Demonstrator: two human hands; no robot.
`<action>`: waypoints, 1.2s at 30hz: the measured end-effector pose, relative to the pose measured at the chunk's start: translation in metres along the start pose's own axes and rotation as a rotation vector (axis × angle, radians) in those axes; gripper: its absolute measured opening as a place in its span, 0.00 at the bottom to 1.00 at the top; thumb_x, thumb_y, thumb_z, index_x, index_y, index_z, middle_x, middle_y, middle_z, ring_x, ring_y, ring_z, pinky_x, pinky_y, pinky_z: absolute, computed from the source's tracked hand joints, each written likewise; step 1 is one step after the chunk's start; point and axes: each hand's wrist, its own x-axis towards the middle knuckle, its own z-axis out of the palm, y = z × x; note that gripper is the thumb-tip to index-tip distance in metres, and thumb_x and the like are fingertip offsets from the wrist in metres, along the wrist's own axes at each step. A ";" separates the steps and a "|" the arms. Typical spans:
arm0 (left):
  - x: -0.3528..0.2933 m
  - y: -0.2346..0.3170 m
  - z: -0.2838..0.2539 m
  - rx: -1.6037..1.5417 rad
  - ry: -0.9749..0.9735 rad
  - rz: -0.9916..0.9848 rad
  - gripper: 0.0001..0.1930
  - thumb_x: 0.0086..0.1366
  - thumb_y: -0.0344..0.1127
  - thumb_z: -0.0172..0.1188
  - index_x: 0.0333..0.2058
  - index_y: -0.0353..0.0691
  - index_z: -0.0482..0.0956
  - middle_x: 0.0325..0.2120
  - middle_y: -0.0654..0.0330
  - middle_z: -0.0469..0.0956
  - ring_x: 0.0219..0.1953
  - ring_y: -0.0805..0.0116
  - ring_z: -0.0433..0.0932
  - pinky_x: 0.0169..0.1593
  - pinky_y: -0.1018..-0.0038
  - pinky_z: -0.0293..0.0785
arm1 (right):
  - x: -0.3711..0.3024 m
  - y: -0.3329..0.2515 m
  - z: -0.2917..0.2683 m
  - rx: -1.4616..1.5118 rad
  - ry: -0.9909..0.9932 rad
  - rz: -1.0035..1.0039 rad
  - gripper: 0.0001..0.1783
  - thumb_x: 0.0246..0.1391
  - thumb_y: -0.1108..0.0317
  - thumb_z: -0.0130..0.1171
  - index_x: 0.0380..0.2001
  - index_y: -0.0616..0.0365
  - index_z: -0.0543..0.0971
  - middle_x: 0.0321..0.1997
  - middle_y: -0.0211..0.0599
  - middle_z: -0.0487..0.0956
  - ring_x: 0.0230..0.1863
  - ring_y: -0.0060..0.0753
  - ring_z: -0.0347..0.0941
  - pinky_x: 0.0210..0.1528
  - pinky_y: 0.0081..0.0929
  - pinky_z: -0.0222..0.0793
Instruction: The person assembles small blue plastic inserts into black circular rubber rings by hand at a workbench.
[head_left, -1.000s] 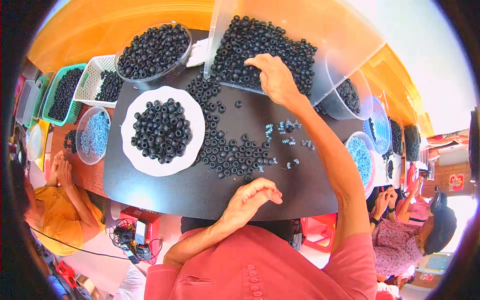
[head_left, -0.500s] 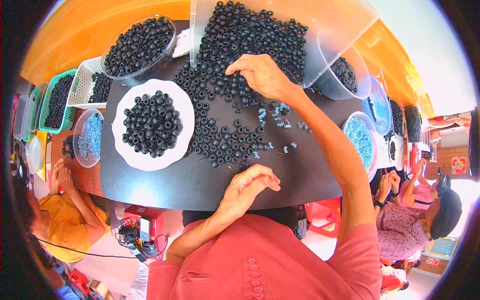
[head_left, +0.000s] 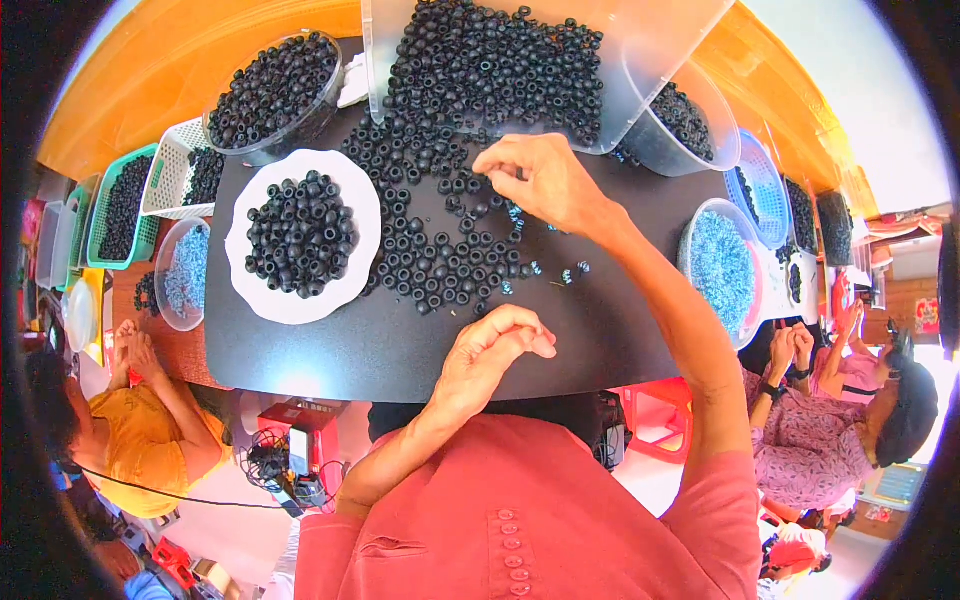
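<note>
Black round beads [head_left: 445, 262], each with a hole, lie loose over the dark table. More of them pour from a tipped clear bin [head_left: 612, 125] at the far side. My right hand [head_left: 548, 182] hovers at the edge of this spread, fingers bent together and fingertips close to the beads. It partly hides some small blue-and-white spiral pieces [head_left: 514, 218]. Near the table's front edge my left hand [head_left: 488, 358] is held with fingers curled towards the thumb. Whatever either hand may hold between its fingertips is hidden. A white scalloped plate [head_left: 243, 262] left of the spread carries a heap of beads.
A round clear tub [head_left: 318, 110] of beads stands far left, beside white [head_left: 160, 183] and green [head_left: 146, 240] baskets. At right are a bead bucket [head_left: 722, 140], a tub of blue pieces [head_left: 688, 262] and a blue basket [head_left: 772, 215]. Other people sit at both sides.
My right hand has drawn back from the bin's mouth, nearer to me and slightly right. My left hand stays almost in place, still curled. The whole view has shifted slightly.
</note>
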 end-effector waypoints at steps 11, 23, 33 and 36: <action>0.001 0.003 0.003 0.012 0.014 -0.003 0.07 0.68 0.30 0.46 0.37 0.35 0.72 0.30 0.59 0.78 0.39 0.71 0.75 0.49 0.72 0.69 | -0.021 -0.004 0.005 -0.308 0.018 -0.174 0.09 0.44 0.72 0.58 0.33 0.58 0.78 0.29 0.37 0.76 0.34 0.39 0.73 0.37 0.34 0.67; -0.001 0.007 0.003 0.033 0.091 0.073 0.07 0.67 0.29 0.46 0.37 0.34 0.72 0.32 0.58 0.78 0.39 0.72 0.75 0.49 0.74 0.69 | -0.051 -0.039 0.011 -0.115 0.119 -0.025 0.13 0.40 0.76 0.57 0.34 0.58 0.75 0.32 0.36 0.75 0.33 0.35 0.73 0.36 0.32 0.66; 0.015 0.038 0.004 0.420 0.232 0.194 0.07 0.66 0.28 0.51 0.42 0.35 0.71 0.31 0.66 0.75 0.34 0.80 0.72 0.40 0.83 0.67 | -0.098 -0.080 0.011 0.130 0.171 -0.007 0.13 0.40 0.82 0.60 0.32 0.61 0.73 0.33 0.38 0.75 0.32 0.32 0.75 0.36 0.25 0.73; 0.016 0.033 0.002 0.330 0.204 0.128 0.08 0.65 0.27 0.52 0.42 0.35 0.73 0.31 0.66 0.75 0.34 0.80 0.73 0.42 0.81 0.69 | -0.104 -0.083 0.011 0.172 0.211 0.002 0.14 0.41 0.83 0.60 0.34 0.61 0.74 0.35 0.37 0.76 0.33 0.30 0.75 0.37 0.25 0.73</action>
